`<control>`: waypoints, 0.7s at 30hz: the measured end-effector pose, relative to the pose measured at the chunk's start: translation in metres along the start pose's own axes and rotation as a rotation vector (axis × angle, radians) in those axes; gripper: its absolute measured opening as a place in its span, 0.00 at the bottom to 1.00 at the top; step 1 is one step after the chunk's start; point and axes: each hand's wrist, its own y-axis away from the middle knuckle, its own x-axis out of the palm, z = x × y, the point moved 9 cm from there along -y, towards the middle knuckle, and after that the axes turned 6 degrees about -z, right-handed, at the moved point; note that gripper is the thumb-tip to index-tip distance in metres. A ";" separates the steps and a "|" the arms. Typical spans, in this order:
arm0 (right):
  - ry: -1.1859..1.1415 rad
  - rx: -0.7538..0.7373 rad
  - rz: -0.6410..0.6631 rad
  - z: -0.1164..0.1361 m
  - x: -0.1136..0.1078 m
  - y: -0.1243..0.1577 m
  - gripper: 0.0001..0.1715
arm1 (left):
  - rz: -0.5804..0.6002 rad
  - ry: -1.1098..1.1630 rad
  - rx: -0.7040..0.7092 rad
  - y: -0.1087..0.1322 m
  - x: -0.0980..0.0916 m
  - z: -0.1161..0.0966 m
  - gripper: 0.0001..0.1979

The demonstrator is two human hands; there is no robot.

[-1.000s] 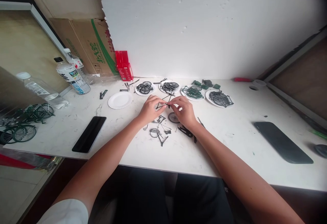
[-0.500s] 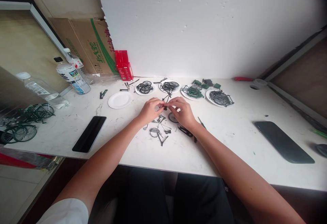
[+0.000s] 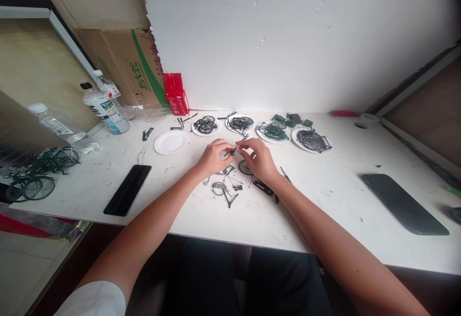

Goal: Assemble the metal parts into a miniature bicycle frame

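Observation:
My left hand (image 3: 213, 157) and my right hand (image 3: 257, 159) meet over the middle of the white table (image 3: 324, 196). Both pinch a small thin black metal part (image 3: 233, 151) between their fingertips. Just below the hands lie loose small parts (image 3: 226, 186): a tiny wheel, thin rods and a black bracket. Another small wheel (image 3: 244, 167) lies partly hidden under my right hand.
Behind the hands stand paper plates: an empty one (image 3: 170, 142), plates of black wheels (image 3: 205, 125) and green frame parts (image 3: 272, 131). A black phone (image 3: 127, 189) lies left, a dark case (image 3: 404, 204) right. Bottles (image 3: 105, 106), a cardboard box (image 3: 124, 66), a red box (image 3: 176, 93) and green model bicycles (image 3: 34, 176) are left.
The black part, held out with long thin legs a second ago, is now drawn in close between the fingertips. Both hands have shifted slightly and the view has tilted a little.

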 end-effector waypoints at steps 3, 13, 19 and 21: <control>0.019 0.016 -0.016 -0.005 -0.002 0.000 0.14 | 0.003 0.001 0.034 -0.001 -0.001 -0.006 0.13; 0.006 0.061 -0.100 -0.009 -0.013 -0.003 0.19 | -0.050 -0.108 -0.096 -0.016 -0.036 0.028 0.11; -0.003 0.065 -0.105 -0.010 -0.011 -0.002 0.21 | -0.152 -0.325 -0.419 -0.032 -0.080 0.118 0.12; 0.001 0.060 -0.109 -0.008 -0.011 -0.001 0.21 | -0.147 -0.414 -0.484 -0.035 -0.095 0.141 0.12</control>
